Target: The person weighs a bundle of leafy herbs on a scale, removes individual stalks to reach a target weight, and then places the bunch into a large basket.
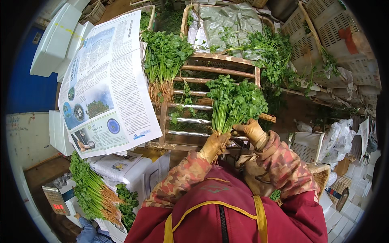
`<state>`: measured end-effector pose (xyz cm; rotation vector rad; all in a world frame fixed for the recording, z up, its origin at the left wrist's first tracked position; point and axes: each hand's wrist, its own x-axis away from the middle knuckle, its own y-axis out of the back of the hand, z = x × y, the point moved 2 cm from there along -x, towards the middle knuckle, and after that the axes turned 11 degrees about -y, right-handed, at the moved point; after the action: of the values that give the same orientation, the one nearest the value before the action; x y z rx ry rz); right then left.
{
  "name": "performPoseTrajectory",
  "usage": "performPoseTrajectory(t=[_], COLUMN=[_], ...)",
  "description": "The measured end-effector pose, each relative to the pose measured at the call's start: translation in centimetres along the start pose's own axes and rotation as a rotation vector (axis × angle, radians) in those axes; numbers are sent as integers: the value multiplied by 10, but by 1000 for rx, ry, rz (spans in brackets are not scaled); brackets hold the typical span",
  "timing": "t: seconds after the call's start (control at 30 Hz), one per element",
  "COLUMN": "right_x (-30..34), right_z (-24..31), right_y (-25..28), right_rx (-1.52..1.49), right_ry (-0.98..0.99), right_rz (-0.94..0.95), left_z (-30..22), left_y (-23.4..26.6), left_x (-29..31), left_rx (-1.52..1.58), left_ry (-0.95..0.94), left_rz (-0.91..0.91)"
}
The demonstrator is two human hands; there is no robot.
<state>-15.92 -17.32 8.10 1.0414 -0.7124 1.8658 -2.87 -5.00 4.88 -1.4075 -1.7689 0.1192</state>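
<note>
Head view, two hands (pixel 214 146), one held herb bunch (pixel 235 103)

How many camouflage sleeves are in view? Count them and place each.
2. One is the left sleeve, behind the left hand gripping the greens; the other is the right sleeve, behind the right hand at the same bunch. No others show.

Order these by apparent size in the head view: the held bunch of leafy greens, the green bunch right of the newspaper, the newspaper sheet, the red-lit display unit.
1. Newspaper sheet
2. Held bunch and bunch right of the newspaper: look alike, unranked
3. Red-lit display unit
</note>
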Motion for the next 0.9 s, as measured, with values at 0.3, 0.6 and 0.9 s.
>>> performPoseTrajectory(t=[0.3,0.6,0.9], right_x=[-14,13,121], right_z=[-17,-6,102], right_y=[-15,-7,140], right_rx=[261,-20,-184], right_ry=[137,30,823], right_rz=[-126,-75,326], left_z=[30,21,29], left_y=[11,11,33], left_x=[-10,-7,-13], left_rx=[-65,96,-61], left_ry=[-97,-42,-165], left_rz=[-75,-181,-267])
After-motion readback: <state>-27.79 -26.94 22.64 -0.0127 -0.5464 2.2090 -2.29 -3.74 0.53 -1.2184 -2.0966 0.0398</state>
